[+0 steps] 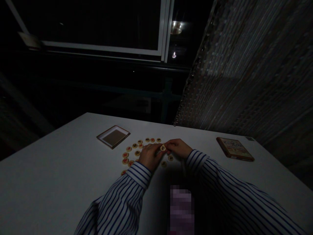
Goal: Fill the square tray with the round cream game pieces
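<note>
Both my hands meet at the middle of a white table (61, 169), in striped sleeves. My left hand (149, 156) and my right hand (178, 147) are closed, their fingertips pinching one round wooden game disc (163, 148) between them. Several more round discs (133, 152) with dark or red marks lie flat on the table in a loose arc around and left of my hands. Some discs near my palms are partly hidden.
An open shallow box tray (113, 136) lies to the left behind the discs. A flat box lid with a printed top (234, 148) rests at the right. A woven blind (244, 71) hangs at the right; a dark window is behind the table.
</note>
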`<move>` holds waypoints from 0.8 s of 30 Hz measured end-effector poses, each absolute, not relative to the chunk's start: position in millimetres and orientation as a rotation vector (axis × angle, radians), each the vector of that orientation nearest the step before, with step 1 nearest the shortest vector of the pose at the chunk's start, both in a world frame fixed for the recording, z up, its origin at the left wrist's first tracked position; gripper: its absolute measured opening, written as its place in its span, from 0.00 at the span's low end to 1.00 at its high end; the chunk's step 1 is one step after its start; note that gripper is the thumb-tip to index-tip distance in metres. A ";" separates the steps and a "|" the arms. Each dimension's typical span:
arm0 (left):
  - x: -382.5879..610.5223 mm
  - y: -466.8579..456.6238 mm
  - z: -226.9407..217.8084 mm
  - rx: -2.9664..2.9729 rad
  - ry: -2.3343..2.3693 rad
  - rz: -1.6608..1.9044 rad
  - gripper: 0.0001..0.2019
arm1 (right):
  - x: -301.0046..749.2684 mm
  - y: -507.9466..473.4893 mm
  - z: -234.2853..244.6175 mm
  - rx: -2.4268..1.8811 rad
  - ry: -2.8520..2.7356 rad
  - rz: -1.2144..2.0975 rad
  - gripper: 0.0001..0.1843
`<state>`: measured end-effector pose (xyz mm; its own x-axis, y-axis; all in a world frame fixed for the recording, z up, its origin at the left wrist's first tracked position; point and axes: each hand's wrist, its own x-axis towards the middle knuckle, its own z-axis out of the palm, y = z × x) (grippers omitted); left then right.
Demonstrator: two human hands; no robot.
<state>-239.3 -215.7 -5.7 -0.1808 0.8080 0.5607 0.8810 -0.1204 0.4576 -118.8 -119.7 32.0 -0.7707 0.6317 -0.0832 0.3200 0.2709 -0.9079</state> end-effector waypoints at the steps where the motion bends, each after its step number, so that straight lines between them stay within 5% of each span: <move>1: -239.6 -215.7 -6.0 -1.951 -2.015 -1.189 0.12 | -118.7 -119.8 32.1 -0.877 -2.251 1.487 0.12; 9: -241.3 -216.2 -7.8 -2.000 -2.012 -1.119 0.12 | -118.7 -113.9 23.7 -0.812 -2.295 1.361 0.13; 24: -258.1 -223.1 2.9 -1.661 -2.240 -1.131 0.14 | -119.5 -122.9 18.4 -0.950 -2.810 0.531 0.14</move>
